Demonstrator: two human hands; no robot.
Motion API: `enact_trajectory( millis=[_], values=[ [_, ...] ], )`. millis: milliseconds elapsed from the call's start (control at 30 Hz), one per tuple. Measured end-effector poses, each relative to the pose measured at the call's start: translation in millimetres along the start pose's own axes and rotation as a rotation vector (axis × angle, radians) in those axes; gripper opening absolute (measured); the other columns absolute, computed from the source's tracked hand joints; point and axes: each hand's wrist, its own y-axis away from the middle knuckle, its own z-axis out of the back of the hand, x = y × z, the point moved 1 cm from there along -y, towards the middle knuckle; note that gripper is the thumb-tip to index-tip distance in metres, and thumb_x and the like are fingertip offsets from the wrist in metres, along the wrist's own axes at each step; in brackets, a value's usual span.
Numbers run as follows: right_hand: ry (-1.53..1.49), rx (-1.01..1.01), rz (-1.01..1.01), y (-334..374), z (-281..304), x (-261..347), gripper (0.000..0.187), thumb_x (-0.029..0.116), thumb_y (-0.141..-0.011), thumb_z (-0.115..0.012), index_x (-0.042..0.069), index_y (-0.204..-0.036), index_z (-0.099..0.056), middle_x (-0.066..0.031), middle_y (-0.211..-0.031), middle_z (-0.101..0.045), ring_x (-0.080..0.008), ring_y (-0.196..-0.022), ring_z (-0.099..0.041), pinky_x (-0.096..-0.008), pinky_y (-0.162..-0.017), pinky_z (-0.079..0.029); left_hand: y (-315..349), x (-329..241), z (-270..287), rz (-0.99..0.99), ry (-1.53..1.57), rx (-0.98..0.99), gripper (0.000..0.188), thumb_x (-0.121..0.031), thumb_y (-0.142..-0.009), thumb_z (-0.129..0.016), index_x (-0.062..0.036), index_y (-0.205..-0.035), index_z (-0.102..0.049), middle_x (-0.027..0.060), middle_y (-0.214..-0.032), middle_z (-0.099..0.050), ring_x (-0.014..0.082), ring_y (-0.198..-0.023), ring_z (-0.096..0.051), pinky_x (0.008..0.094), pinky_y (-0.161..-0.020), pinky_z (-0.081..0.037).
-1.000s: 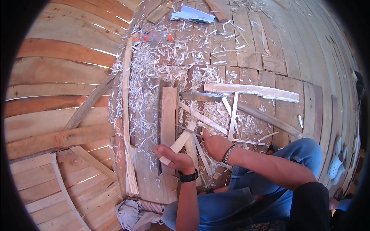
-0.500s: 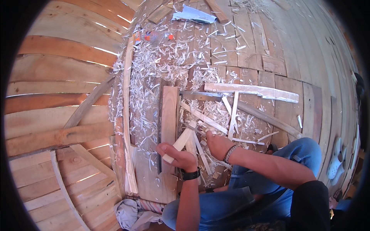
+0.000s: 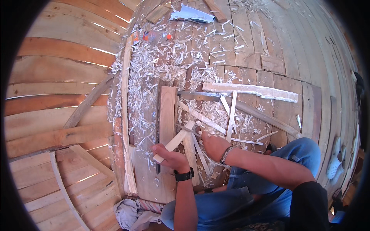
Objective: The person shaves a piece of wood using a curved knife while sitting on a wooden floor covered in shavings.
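My left hand (image 3: pixel 171 159) is closed around the lower end of a pale, whittled strip of wood (image 3: pixel 178 139), which slants up to the right. Closed in a fist, my right hand (image 3: pixel 216 147) grips a knife (image 3: pixel 194 132) whose handle is hidden by the fingers. Its thin blade crosses the strip close to the upper end. Beneath the strip, another pale wood piece (image 3: pixel 189 152) leans down toward my legs. Left of the work lies a flat brown board (image 3: pixel 167 115).
Wood shavings (image 3: pixel 150 73) litter the plank floor. A saw (image 3: pixel 266 117) with a long wooden handle lies beyond my right hand, beside a thick pale slat (image 3: pixel 250 91). Crumpled grey cloth (image 3: pixel 129 215) sits at lower left; a white clog (image 3: pixel 334 159) stands far right. A plank wall (image 3: pixel 61 90) rises on the left.
Both hands have shifted slightly left. The strip has tilted flatter, and more of the knife blade shows across it near its upper end.
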Motion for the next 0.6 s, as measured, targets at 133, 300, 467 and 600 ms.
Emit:
enact_trajectory(
  millis=[133, 300, 467, 600],
  values=[
    [0.018, -0.013, 0.007, -7.6, -2.9, -11.4, 0.022, 0.009, -0.090, -0.043, -0.005, -0.106, -0.041, -0.0287, -0.076, -0.065, -0.0437, -0.072, -0.066, -0.0518, -0.062, -0.053, 3.9, -3.7, -2.5, -0.040, -0.069, 0.022, 0.040, -0.037, -0.102, -0.040, -0.0043, -0.078, -0.041, 0.0003, -0.074, -0.040, 0.0126, -0.070, -0.042, 0.0279, -0.066, -0.042],
    [-0.007, 0.074, -0.025, -3.5, 3.7, 3.0, 0.020, 0.011, -0.092, -0.042, -0.004, -0.105, -0.045, -0.0267, -0.083, -0.067, -0.0421, -0.077, -0.068, -0.0504, -0.068, -0.055, -5.0, -5.5, -2.6, 0.048, 0.005, 0.090, 0.036, -0.033, -0.103, -0.037, -0.0061, -0.079, -0.042, -0.0001, -0.071, -0.039, 0.0092, -0.055, -0.040, 0.0229, -0.045, -0.034],
    [-0.025, 0.044, -0.095, -5.4, -9.2, -13.8, 0.019, 0.013, -0.093, -0.041, -0.001, -0.103, -0.047, -0.0252, -0.082, -0.067, -0.0415, -0.077, -0.068, -0.0501, -0.069, -0.054, 0.7, -10.8, -4.2, 0.045, 0.011, 0.168, 0.035, -0.032, -0.102, -0.036, -0.0065, -0.080, -0.045, 0.0006, -0.072, -0.044, 0.0069, -0.048, -0.041, 0.0200, -0.037, -0.030],
    [0.062, 0.050, -0.083, -18.5, -8.5, -37.6, 0.021, 0.013, -0.092, -0.042, -0.005, -0.105, -0.044, -0.0266, -0.080, -0.067, -0.0407, -0.075, -0.068, -0.0492, -0.065, -0.055, 10.3, -19.6, -7.2, 0.044, -0.011, 0.172, 0.038, -0.034, -0.102, -0.037, -0.0065, -0.077, -0.046, 0.0002, -0.070, -0.046, 0.0068, -0.047, -0.041, 0.0200, -0.037, -0.028]
  ],
)
